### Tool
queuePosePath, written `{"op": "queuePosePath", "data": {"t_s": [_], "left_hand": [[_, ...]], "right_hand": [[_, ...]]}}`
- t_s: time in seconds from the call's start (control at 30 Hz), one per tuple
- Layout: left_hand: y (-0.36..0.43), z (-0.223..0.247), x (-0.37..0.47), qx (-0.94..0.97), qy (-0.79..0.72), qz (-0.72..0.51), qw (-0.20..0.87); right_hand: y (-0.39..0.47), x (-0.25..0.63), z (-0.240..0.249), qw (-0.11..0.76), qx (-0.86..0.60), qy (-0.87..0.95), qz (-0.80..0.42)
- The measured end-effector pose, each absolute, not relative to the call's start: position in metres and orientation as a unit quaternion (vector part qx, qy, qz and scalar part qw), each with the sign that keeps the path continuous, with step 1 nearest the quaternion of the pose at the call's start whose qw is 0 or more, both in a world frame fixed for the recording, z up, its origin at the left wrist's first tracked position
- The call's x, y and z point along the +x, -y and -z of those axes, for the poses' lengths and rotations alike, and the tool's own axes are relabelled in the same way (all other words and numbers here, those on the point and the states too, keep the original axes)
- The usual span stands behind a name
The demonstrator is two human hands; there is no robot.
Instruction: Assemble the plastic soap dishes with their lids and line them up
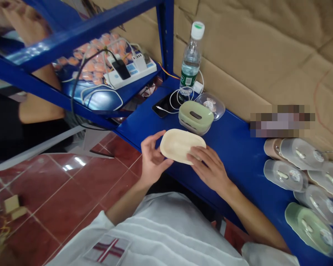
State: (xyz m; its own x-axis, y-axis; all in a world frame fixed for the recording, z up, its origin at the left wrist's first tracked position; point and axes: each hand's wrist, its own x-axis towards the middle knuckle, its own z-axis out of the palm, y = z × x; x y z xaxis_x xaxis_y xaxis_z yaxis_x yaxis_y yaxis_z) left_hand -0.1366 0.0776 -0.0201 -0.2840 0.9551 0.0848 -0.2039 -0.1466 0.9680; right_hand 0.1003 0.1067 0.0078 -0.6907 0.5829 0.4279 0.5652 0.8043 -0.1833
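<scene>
A cream, shallow oval dish (174, 142) is held tilted above the front edge of the blue table, its hollow facing up towards me. My left hand (152, 162) grips its left end, fingers at the far side and thumb at the near rim. My right hand (212, 168) is closed on the right end, with the fingers lying over the rim. Just beyond the dish stands a pale green oval box (197, 111) with a dark slot in its top. Behind that box lies a clear plastic lid (218, 109) with a round label.
A water bottle (190, 62), white cable and dark phone (163, 107) are at the back. Several lidded boxes (291, 175) line the right side. On the left shelf, a power strip (133, 74) sits by wrapped orange items (93, 66). Another person's arm (41, 99) is beyond the blue frame.
</scene>
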Motion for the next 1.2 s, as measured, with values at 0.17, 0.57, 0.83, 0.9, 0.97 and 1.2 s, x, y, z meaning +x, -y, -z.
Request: {"op": "queuePosePath", "data": {"t_s": [0.17, 0.57, 0.83, 0.9, 0.97, 1.2], "left_hand": [[-0.091, 0.007, -0.138, 0.16, -0.42, -0.628, 0.635], [-0.105, 0.003, -0.169, 0.048, -0.405, -0.645, 0.646], [-0.114, 0.002, -0.149, 0.078, -0.378, -0.608, 0.694], [-0.116, -0.003, -0.143, 0.081, -0.358, -0.597, 0.713], [-0.117, -0.007, -0.138, 0.084, -0.345, -0.597, 0.719], [-0.111, -0.004, -0.14, 0.072, -0.369, -0.619, 0.69]], "right_hand": [[-0.129, 0.094, -0.035, 0.264, -0.27, 0.926, -0.02], [-0.217, 0.092, -0.023, 0.216, -0.428, 0.874, -0.08], [-0.172, 0.103, -0.062, 0.266, -0.366, 0.889, -0.074], [-0.158, 0.097, -0.06, 0.222, -0.326, 0.916, -0.078], [-0.145, 0.089, -0.055, 0.184, -0.307, 0.932, -0.06], [-0.145, 0.089, -0.045, 0.175, -0.281, 0.941, -0.068]]}}
